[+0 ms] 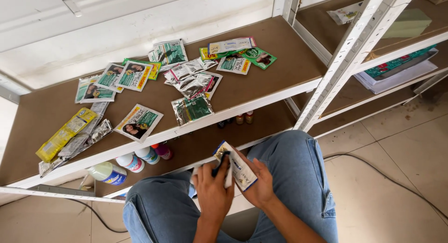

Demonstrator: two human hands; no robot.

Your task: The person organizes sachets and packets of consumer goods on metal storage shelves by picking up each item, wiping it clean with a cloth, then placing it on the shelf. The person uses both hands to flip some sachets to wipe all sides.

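A brown board shelf [280, 61] in a white metal rack carries a scatter of small flat sachets, above a pale tiled floor [396, 177]. The person squats before it in blue jeans, knees toward the rack. Both hands meet over the lap on a small white-and-blue foil sachet with a gold corner [238, 167]. The right hand [261, 180] cradles it from behind, fingers curled around its edge; the left hand [212, 187] pinches its near side, with something dark between the fingers that is too small to make out. The sachet looks light, thin and limp, its glossy skin probably slippery, so a pinch at the crimped edge should hold better than pressure on the soft middle. On the shelf lie green-and-white sachets printed with portraits [138, 122], crumpled silver foil packets [191, 82] and a yellow strip pack [65, 133]. Plastic bottles [133, 162] stand on the lower shelf.
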